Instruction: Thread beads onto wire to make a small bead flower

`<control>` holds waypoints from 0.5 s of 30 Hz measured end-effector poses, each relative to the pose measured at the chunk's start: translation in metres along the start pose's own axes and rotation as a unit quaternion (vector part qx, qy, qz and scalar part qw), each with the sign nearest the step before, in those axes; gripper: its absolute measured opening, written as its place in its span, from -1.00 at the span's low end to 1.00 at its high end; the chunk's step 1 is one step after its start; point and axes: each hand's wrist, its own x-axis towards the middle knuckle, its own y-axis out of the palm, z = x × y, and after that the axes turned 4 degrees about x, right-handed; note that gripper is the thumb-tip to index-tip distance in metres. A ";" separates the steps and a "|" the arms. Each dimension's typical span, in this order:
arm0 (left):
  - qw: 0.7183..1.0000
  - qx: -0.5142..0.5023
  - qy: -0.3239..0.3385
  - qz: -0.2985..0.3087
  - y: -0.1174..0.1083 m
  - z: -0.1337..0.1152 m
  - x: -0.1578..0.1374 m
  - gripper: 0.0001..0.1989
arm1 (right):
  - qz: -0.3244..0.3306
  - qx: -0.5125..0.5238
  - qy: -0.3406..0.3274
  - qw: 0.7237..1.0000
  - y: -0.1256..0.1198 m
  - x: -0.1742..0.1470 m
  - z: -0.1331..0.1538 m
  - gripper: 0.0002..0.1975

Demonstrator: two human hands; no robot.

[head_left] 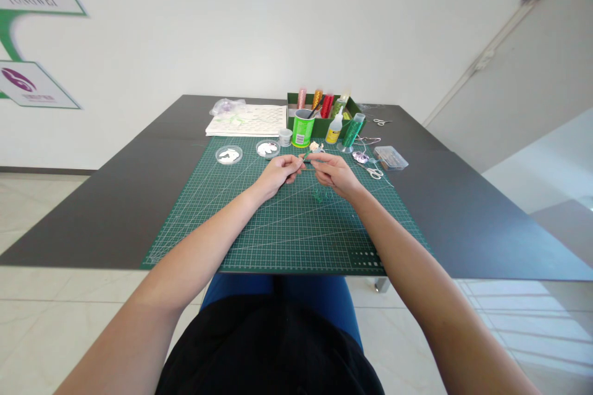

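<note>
Over the green cutting mat (278, 234), my two hands meet fingertip to fingertip. My left hand (277, 175) is closed in a pinch, and so is my right hand (338, 175). Between them shows a thin, dark green piece (306, 160), like a thread or wrapped stem; it is too small to make out fully. Just beyond the fingertips lies a small peach-coloured flower (315, 146). Loose green thread scraps (319, 196) rest on the mat below my right hand. A spool of green thread (353, 131) stands farther back on the right.
Two shallow dishes (228, 155) with white pieces sit left. Behind are a small jar (285, 137), a green can (302, 129), a glue bottle (334, 128) and a green box (319, 129) of thread spools. Right: scissors (374, 173) and a clear plastic case (391, 158). White sheets (248, 126) lie back left.
</note>
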 end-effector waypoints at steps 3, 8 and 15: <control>1.000 0.003 0.003 0.001 0.000 0.001 0.001 -0.72 | 0.000 0.000 0.001 1.000 0.000 0.000 0.000 -0.62; 1.000 -0.001 0.010 0.003 0.000 0.003 0.001 -0.67 | 0.004 -0.003 0.004 1.000 0.002 0.000 0.001 -0.60; 1.000 -0.007 0.013 0.005 0.001 0.002 0.000 -0.67 | 0.006 -0.004 0.004 1.000 0.003 0.000 0.003 -0.60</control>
